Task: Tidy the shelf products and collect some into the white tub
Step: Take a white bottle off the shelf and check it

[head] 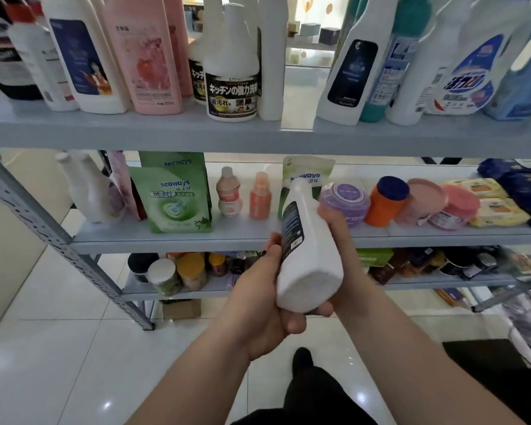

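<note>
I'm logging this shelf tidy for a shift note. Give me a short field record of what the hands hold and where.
held item: white plastic bottle with dark label, tilted, base toward camera
left hand: grips bottle's lower side
right hand: wraps bottle's far side
position: in front of the grey metal middle shelf
white tub: not in view

One view only: head cam, wide-angle, looking fwd and down; close to a grey shelf unit, facing it nearly square-on; top tier at upper frame edge, mid tier at centre, lower tier below; edges bend w/ lens distortion; both forearms enter from bottom centre, left hand and right hand meet mid-frame, near the lens; tiled floor fills lower left; no second view to share w/.
</note>
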`<control>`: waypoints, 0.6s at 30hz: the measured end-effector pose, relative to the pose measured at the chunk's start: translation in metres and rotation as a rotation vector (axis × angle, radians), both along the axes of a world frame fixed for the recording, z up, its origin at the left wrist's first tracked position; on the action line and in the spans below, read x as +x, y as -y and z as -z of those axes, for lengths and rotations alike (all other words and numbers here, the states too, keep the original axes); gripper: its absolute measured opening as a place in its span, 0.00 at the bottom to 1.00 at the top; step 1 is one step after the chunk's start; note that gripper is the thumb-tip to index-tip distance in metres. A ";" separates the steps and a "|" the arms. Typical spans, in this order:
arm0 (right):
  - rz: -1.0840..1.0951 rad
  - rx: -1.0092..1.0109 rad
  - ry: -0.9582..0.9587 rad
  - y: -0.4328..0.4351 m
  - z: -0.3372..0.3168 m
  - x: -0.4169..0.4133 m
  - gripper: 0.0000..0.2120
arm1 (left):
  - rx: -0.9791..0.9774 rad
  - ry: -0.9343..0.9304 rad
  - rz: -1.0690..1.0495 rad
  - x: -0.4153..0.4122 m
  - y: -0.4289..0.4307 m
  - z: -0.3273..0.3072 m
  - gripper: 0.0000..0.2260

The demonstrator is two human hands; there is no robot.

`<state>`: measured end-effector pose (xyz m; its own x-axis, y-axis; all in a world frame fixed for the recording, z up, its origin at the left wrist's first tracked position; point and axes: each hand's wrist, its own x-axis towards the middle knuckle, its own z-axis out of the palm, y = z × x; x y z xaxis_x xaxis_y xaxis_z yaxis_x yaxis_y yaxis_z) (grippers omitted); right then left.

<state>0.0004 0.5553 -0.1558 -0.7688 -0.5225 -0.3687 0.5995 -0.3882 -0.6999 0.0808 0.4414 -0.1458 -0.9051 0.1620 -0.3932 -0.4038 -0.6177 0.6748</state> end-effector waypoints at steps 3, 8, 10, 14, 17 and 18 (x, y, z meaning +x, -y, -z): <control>0.048 0.050 -0.020 -0.001 0.005 -0.004 0.35 | -0.060 0.002 0.020 -0.005 -0.002 0.007 0.20; 0.077 0.317 -0.336 -0.002 -0.019 -0.025 0.24 | -0.384 -0.075 -0.051 -0.016 0.006 0.005 0.15; 0.081 0.439 -0.399 0.000 -0.027 -0.028 0.32 | -0.594 -0.159 -0.109 -0.020 0.011 0.007 0.09; 0.065 0.469 -0.536 0.009 -0.029 -0.023 0.19 | -0.776 -0.210 -0.284 -0.022 0.020 0.008 0.09; -0.068 0.371 -0.569 0.014 -0.032 -0.017 0.18 | -0.661 -0.159 -0.360 -0.021 0.027 0.005 0.15; -0.118 0.320 -0.572 0.017 -0.034 -0.014 0.19 | -0.529 -0.110 -0.334 -0.022 0.029 0.005 0.16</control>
<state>-0.0134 0.5386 -0.1221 -0.8336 -0.5478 -0.0704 0.1249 -0.0628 -0.9902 0.0592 0.4124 -0.1510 -0.9129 -0.3270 -0.2443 -0.1576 -0.2696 0.9500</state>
